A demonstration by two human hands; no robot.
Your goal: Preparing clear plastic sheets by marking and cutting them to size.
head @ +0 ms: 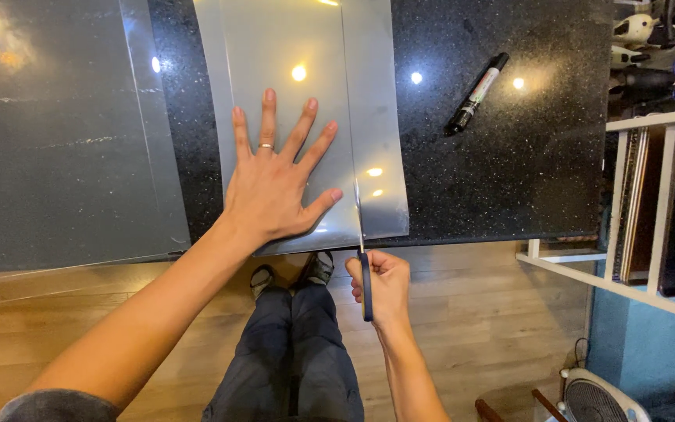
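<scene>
— Grey plastic sheet [291, 47], where is it lying now?

— It is lying flat on the black speckled counter [509, 172], and its near edge is hanging a little over the counter's front edge. A thin straight line is running down the sheet, toward six o'clock.

— What are the hands doing?

— The left hand [275, 187] is pressing on the sheet, palm down, fingers spread wide, gripping nothing. A ring is showing on one finger. The right hand [380, 285] is closing around the dark blue handles of the scissors [362, 250]. The blades are pointing to twelve o'clock and are entering the sheet at its near edge, just beside the left thumb.

— And around the sheet?

— At nine o'clock, a larger clear sheet [64, 141] is resting on the counter. At two o'clock, a black marker [478, 92] is lying tilted, well apart from the hands. At three o'clock, a white shelf frame [650, 203] is standing. Below, the person's dark trousers [291, 352] are showing over the wooden floor [478, 312].
</scene>
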